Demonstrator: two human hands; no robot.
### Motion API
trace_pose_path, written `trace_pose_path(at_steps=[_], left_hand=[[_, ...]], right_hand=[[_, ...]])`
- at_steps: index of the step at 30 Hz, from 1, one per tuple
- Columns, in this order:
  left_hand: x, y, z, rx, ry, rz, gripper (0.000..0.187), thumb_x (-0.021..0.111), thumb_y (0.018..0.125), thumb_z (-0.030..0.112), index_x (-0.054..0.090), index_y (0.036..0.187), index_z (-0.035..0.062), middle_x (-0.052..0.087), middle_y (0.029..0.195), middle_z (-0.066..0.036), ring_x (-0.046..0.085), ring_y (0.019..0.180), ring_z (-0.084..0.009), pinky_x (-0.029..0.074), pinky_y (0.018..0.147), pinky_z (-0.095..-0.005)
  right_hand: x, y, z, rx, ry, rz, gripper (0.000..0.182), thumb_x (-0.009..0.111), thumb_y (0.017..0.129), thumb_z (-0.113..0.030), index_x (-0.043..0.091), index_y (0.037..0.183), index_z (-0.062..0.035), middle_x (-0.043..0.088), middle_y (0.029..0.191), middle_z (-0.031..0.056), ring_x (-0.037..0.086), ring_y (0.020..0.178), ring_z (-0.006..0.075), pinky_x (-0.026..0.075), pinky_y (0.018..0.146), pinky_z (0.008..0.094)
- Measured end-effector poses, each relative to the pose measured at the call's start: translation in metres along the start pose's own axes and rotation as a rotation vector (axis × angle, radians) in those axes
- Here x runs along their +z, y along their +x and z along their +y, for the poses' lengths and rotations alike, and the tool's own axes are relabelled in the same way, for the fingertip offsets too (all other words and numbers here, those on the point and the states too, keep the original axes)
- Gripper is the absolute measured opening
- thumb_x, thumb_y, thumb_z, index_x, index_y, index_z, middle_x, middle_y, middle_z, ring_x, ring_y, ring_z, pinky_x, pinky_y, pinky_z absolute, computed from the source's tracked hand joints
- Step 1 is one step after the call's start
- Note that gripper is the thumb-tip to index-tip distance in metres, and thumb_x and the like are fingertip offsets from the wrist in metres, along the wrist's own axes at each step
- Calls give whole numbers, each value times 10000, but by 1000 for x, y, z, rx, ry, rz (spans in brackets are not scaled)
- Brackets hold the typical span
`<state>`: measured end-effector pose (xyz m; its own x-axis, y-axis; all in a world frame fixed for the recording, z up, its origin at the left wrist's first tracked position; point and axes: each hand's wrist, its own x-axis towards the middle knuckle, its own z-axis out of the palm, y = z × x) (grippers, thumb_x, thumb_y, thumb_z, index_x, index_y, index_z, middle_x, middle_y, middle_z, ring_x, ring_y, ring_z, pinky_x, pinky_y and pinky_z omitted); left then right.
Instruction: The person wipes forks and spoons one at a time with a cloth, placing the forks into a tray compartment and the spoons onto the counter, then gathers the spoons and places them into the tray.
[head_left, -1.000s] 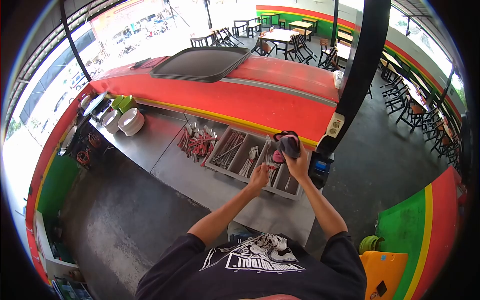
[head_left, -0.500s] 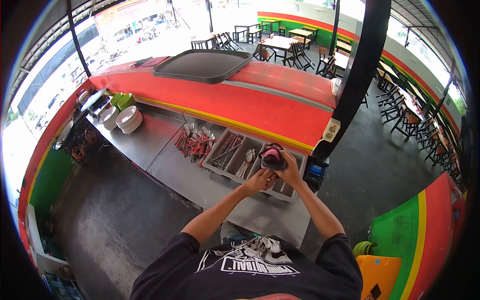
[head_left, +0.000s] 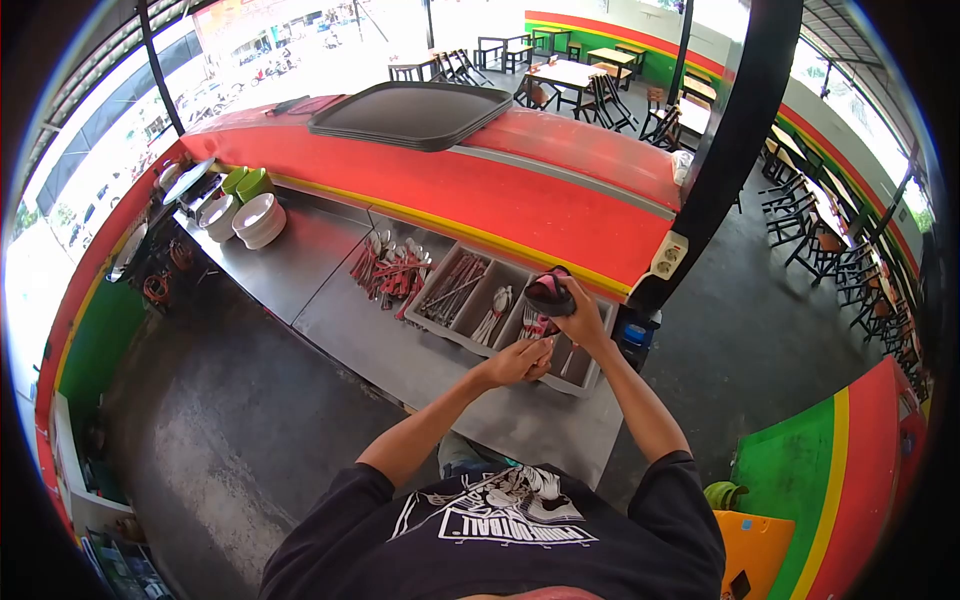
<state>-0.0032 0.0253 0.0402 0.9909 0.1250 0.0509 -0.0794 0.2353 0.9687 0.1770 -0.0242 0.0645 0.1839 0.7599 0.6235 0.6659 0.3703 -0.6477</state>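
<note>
My right hand (head_left: 582,318) grips a dark cup-like holder with a pinkish inside (head_left: 548,291), tilted above the right part of the grey cutlery tray (head_left: 457,337). Close below it, my left hand (head_left: 520,361) is closed at the tray's near edge; what it holds, if anything, is too small to make out. Forks with pink handles (head_left: 533,322) show between the hands. Spoons (head_left: 493,314) lie in the compartment to the left, and red-handled cutlery (head_left: 455,288) fills the leftmost one.
A loose pile of red-handled cutlery (head_left: 391,269) lies on the steel counter (head_left: 345,325), left of the tray. Stacked white bowls (head_left: 260,222) stand farther left. Dark serving trays (head_left: 410,112) rest on the red ledge (head_left: 450,205). A black post (head_left: 715,150) rises at the right.
The dark holder in my right hand has moved up and away from my left hand, opening a gap between them. Pink-handled forks now show there.
</note>
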Motion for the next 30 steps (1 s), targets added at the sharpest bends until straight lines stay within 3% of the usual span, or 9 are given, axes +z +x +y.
trace_pose_path(at_steps=[6, 9, 13, 16, 19, 20, 25, 30], left_hand=[[5, -3, -7, -46, 25, -25, 420, 279, 1053, 335, 354, 719, 92, 291, 544, 17, 247, 484, -105, 231, 474, -278], [7, -5, -9, -54, 84, -43, 450, 281, 1051, 364, 378, 709, 88, 316, 551, 17, 273, 487, -99, 250, 470, -274], [14, -6, -6, -70, 146, -51, 420, 281, 1055, 340, 375, 729, 93, 329, 578, 12, 278, 506, -99, 246, 478, -274], [16, -3, -13, -180, 157, 95, 394, 351, 1044, 328, 443, 773, 58, 399, 604, 0, 351, 520, -108, 312, 497, -279], [19, -5, -24, 86, 521, 395, 355, 423, 1025, 311, 497, 843, 16, 466, 636, -32, 431, 551, -138, 383, 542, -305], [10, -5, -30, 33, 685, 467, 336, 459, 1012, 301, 512, 876, -1, 500, 650, -61, 476, 585, -161, 413, 580, -335], [15, -12, -29, 76, 661, 508, 428, 372, 1036, 351, 465, 796, 9, 439, 627, -39, 422, 588, -144, 373, 570, -329], [25, -24, -22, 106, 546, 456, 433, 339, 1042, 366, 414, 766, 41, 378, 621, -8, 364, 576, -126, 346, 563, -310]], right_hand=[[-4, 3, 30, 150, 4, 110, 467, 717, 759, -172, 561, 1179, -39, 662, 1050, 173, 645, 961, 314, 479, 847, 376], [-14, 0, 56, 241, 66, -9, 415, 716, 773, -211, 603, 1128, -30, 668, 1045, 171, 644, 968, 303, 479, 850, 382], [-17, -7, 75, 289, 140, 40, 363, 716, 775, -223, 630, 1066, -24, 677, 1015, 168, 648, 950, 295, 481, 842, 380], [-22, -8, 73, 269, 118, 85, 360, 710, 779, -231, 631, 1064, -27, 683, 991, 162, 655, 925, 301, 486, 829, 384], [-28, -5, 67, 244, 98, 130, 355, 700, 780, -226, 629, 1068, -30, 685, 968, 168, 656, 919, 335, 489, 821, 393], [-29, -6, 66, 219, 48, 148, 351, 696, 780, -221, 629, 1068, -31, 684, 963, 172, 655, 921, 346, 489, 821, 396], [-27, -3, 51, 114, -16, 172, 340, 698, 764, -195, 627, 1056, -36, 680, 961, 184, 649, 932, 367, 488, 818, 401], [-17, -14, 40, 293, 259, 149, 340, 696, 803, -185, 616, 1083, -11, 672, 999, 106, 628, 920, 201, 473, 829, 349]])
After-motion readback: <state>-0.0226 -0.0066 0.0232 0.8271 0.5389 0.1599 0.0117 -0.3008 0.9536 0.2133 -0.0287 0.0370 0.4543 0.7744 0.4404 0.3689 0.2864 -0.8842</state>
